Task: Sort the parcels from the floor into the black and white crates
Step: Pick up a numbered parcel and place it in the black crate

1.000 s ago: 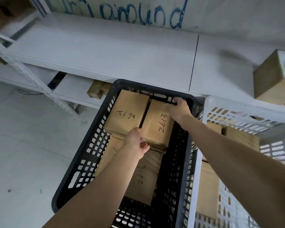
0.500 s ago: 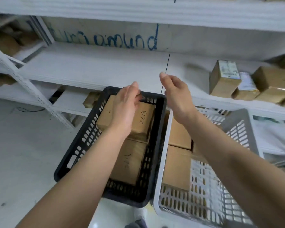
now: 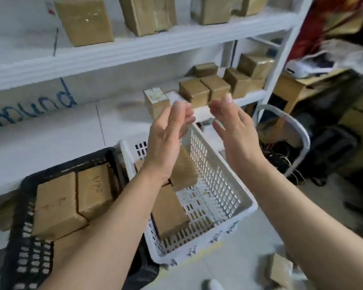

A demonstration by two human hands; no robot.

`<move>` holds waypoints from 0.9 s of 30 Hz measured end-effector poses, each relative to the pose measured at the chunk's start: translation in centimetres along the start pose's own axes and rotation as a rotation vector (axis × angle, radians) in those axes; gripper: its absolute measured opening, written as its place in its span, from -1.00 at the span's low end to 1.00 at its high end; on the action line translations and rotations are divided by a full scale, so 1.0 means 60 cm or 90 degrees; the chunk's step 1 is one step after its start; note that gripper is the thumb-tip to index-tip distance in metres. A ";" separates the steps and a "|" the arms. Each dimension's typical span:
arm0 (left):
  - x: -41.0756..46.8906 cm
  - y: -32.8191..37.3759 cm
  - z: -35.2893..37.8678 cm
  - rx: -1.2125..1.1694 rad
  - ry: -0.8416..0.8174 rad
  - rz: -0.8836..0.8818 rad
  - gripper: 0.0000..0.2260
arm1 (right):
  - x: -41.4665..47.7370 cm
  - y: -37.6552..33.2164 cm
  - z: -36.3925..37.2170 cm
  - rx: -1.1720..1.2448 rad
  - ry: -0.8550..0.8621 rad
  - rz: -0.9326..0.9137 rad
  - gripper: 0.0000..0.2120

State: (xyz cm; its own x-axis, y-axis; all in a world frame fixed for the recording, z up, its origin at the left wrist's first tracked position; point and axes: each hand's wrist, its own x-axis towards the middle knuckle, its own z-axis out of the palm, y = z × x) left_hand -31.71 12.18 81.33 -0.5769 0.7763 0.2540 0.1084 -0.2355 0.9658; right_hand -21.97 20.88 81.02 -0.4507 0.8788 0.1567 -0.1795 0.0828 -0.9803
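Two empty hands: my left hand (image 3: pixel 166 135) and right hand (image 3: pixel 235 130) hover, fingers loose, over the white crate (image 3: pixel 214 181) holding parcels (image 3: pixel 168 210). The black crate (image 3: pixel 27 264) touches it, packed. One floor parcel (image 3: pixel 279 268) lies under my right forearm; shelf boxes (image 3: pixel 205 88) lie beyond.

- Along the wall (image 3: pixel 117 82) in front of me runs white shelving (image 3: pixel 134 47), with brown boxes (image 3: pixel 86 19) lined along its upper board.
- Blue handwriting (image 3: pixel 29 109) is scrawled on the wall behind the lower board (image 3: pixel 50 141).
- More boxes (image 3: pixel 208 88) crowd that board's right end, by the corner post (image 3: pixel 281 65).
- The floor (image 3: pixel 249 237) is pale.
- To the right stands a cluttered wooden table (image 3: pixel 298 86), with tangled wires (image 3: pixel 277 151) low beside it.
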 end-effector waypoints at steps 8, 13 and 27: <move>-0.090 -0.022 0.207 -0.074 -0.347 -0.082 -0.54 | -0.180 -0.020 -0.225 -0.063 0.362 0.023 -0.57; -0.206 -0.013 0.369 -0.106 -0.551 -0.093 -0.63 | -0.335 -0.061 -0.377 -0.107 0.565 0.019 -0.52; -0.476 -0.082 0.713 -0.043 -0.686 -0.218 -0.61 | -0.609 -0.018 -0.731 -0.086 0.753 0.140 -0.64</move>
State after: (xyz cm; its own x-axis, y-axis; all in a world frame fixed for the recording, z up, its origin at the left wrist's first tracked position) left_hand 18.88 16.21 71.51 0.4336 0.8976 -0.0794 0.0159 0.0805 0.9966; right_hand 33.02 9.27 71.06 0.6312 0.7603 -0.1533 -0.0758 -0.1363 -0.9878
